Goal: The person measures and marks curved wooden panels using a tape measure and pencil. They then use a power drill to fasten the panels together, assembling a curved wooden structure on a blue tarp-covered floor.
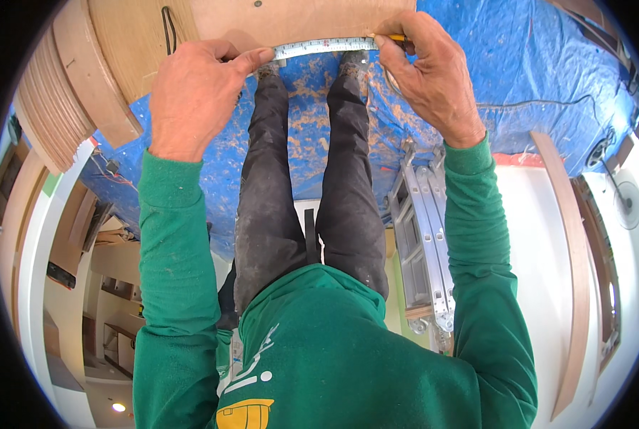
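A white tape measure blade (325, 46) lies stretched along the near edge of a light wooden board (291, 18). The blade's left end is pinched between the thumb and fingers of my left hand (196, 89). At its other end, my right hand (434, 82) is closed around a yellow pencil (399, 38), whose tip meets the board beside the blade. My right thumb presses by the tape, and a curved strip shows under that hand. What lies inside the right palm is hidden.
Blue sheeting (519, 57) strewn with sawdust covers the floor under my feet. More wooden boards (90, 68) lie at the far left. A folded aluminium ladder (423, 229) is to my right, near a long wooden strip (569, 272) and a fan (625, 204). A dark cable crosses the sheeting.
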`<state>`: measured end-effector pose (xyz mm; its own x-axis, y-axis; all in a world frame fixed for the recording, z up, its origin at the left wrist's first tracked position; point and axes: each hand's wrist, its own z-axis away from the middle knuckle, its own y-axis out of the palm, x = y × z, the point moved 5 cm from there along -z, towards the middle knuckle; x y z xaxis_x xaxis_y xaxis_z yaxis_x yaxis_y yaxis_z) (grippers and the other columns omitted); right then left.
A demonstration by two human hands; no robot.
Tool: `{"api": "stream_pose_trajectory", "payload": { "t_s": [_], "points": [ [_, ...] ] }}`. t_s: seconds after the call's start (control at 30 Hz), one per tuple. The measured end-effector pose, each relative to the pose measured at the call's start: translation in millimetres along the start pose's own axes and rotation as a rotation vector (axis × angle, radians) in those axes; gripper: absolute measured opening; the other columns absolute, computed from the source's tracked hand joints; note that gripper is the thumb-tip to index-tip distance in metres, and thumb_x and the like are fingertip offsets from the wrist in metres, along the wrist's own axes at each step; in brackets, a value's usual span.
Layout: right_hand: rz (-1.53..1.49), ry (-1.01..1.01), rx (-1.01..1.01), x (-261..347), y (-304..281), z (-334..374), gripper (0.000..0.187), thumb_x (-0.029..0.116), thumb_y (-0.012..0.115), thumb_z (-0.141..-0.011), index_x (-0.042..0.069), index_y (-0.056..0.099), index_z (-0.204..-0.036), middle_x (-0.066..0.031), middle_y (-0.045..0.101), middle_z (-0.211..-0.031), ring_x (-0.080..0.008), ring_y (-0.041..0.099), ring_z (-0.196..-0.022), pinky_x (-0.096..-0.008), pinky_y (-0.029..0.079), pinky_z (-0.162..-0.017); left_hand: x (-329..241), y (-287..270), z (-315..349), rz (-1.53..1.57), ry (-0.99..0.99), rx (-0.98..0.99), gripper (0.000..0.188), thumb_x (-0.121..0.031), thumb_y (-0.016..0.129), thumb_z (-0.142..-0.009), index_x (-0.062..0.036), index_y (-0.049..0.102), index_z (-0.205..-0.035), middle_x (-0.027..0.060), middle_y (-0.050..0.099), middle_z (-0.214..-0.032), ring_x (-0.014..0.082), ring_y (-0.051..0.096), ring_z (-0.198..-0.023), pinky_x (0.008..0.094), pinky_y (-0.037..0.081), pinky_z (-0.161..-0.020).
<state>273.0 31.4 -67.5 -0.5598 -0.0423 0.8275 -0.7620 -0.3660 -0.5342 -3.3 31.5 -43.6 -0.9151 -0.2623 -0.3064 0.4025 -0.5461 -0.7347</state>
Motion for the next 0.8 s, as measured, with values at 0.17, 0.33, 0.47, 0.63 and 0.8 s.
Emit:
{"api": "stream_pose_trajectory", "payload": {
  "t_s": [0.17, 0.33, 0.47, 0.63, 0.8],
  "points": [
    [0.004, 0.004, -0.007, -0.1, 0.1, 0.7, 0.015, 0.013, 0.076, -0.102, 0.003, 0.070, -0.112, -0.0101, 0.068, -0.098, -0.0223, 0.069, -0.089, -0.0371, 0.059, -0.083, 0.3, 0.5, 0.1, -0.008, -0.010, -0.006, 0.064, -0.064, 0.077, -0.096, -0.0008, 0.082, -0.087, 0.0068, 0.054, -0.053, 0.0187, 0.052, -0.052, 0.0396, 0.042, -0.055],
    [0.004, -0.019, -0.022, 0.4, 0.2, 0.1, 0.015, 0.014, 0.077, -0.102, 0.003, 0.071, -0.112, -0.0103, 0.069, -0.099, -0.0232, 0.070, -0.089, -0.0374, 0.059, -0.083, 1.2, 0.9, -0.5, 0.028, -0.004, -0.003, 0.063, -0.063, 0.077, -0.095, -0.0007, 0.082, -0.086, 0.0054, 0.052, -0.052, 0.0168, 0.050, -0.050, 0.0384, 0.040, -0.054],
    [0.039, 0.018, 0.003, -1.1, 0.7, 0.2, 0.015, 0.014, 0.076, -0.102, 0.004, 0.071, -0.112, -0.0108, 0.070, -0.100, -0.0246, 0.071, -0.090, -0.0380, 0.060, -0.084, 0.1, 0.3, -0.6, 0.017, 0.009, -0.009, 0.063, -0.062, 0.078, -0.095, -0.0004, 0.081, -0.085, 0.0047, 0.051, -0.052, 0.0167, 0.050, -0.050, 0.0384, 0.039, -0.053],
    [0.009, -0.008, -0.031, -0.8, 1.4, 2.0, 0.015, 0.013, 0.077, -0.102, 0.004, 0.071, -0.112, -0.0113, 0.071, -0.100, -0.0257, 0.073, -0.091, -0.0384, 0.061, -0.084, -1.3, -0.1, 0.4, 0.015, -0.013, -0.007, 0.061, -0.060, 0.079, -0.096, -0.0001, 0.081, -0.084, 0.0040, 0.049, -0.051, 0.0160, 0.047, -0.050, 0.0385, 0.037, -0.052],
    [0.009, -0.008, -0.043, -1.3, 1.3, 1.4, 0.015, 0.012, 0.077, -0.101, 0.004, 0.071, -0.112, -0.0116, 0.071, -0.101, -0.0260, 0.073, -0.091, -0.0388, 0.061, -0.083, 0.3, 1.0, -0.2, 0.033, -0.007, -0.003, 0.060, -0.059, 0.079, -0.095, 0.0005, 0.081, -0.084, 0.0038, 0.047, -0.051, 0.0154, 0.045, -0.050, 0.0380, 0.036, -0.052]
  ]
}}
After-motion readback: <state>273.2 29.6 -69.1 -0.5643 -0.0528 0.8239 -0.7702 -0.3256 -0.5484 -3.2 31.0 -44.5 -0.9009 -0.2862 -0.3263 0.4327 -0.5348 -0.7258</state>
